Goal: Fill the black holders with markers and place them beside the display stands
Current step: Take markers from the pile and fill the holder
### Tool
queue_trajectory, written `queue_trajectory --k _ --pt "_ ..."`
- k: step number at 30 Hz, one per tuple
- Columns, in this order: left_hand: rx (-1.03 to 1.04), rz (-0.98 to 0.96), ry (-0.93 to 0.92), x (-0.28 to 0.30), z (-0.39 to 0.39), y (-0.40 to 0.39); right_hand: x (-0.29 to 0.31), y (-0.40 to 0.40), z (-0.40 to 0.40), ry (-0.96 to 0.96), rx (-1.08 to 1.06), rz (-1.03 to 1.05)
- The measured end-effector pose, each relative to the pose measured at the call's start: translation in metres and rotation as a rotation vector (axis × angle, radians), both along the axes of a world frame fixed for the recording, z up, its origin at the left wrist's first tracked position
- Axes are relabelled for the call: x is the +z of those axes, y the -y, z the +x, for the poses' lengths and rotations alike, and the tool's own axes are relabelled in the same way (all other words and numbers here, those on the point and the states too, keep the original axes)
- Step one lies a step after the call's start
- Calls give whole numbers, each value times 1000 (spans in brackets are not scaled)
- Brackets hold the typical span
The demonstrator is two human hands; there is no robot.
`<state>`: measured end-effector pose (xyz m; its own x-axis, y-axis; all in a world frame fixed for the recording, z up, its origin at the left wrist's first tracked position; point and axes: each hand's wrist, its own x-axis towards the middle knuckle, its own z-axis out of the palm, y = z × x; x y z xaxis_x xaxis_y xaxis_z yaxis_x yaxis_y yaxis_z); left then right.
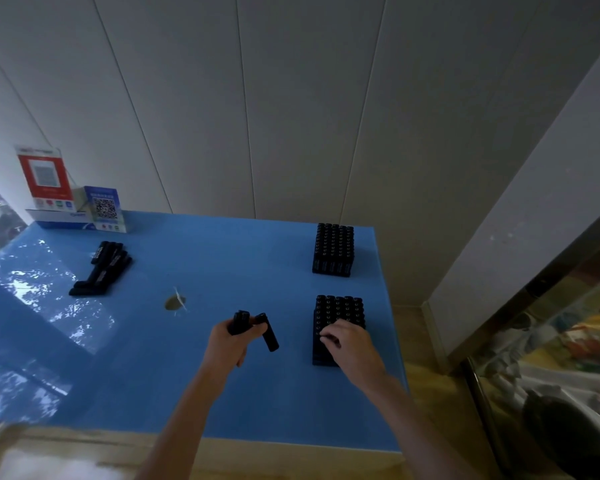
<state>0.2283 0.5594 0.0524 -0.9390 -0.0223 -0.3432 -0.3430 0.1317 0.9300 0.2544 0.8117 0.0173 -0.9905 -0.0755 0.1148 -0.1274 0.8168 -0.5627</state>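
Note:
Two black holders packed with black markers stand on the right of the blue table: a far holder (333, 250) and a near holder (338, 315). My right hand (349, 344) rests on top of the near holder with its fingertips curled on the marker caps. My left hand (230, 344) grips a few black markers (269, 332) above the table centre. A pile of loose black markers (102, 268) lies at the far left. Two display stands sit at the back left: a red QR stand (45, 178) and a blue QR stand (104, 207).
The blue table (187, 375) ends at a wooden front edge and a right edge close to the near holder. A brownish spot (175, 302) marks the table's middle. A white panelled wall stands behind. A glass cabinet (551, 358) is on the right.

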Motion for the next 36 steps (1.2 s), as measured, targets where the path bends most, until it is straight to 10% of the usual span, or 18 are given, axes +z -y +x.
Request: queue_trajectory --k 18,36 --pt "-177 -60 -62 24 8 -60 71 8 3 115 -47 -536" --pt "-194 -104 -86 9 10 -55 54 -8 7 167 -153 -438"
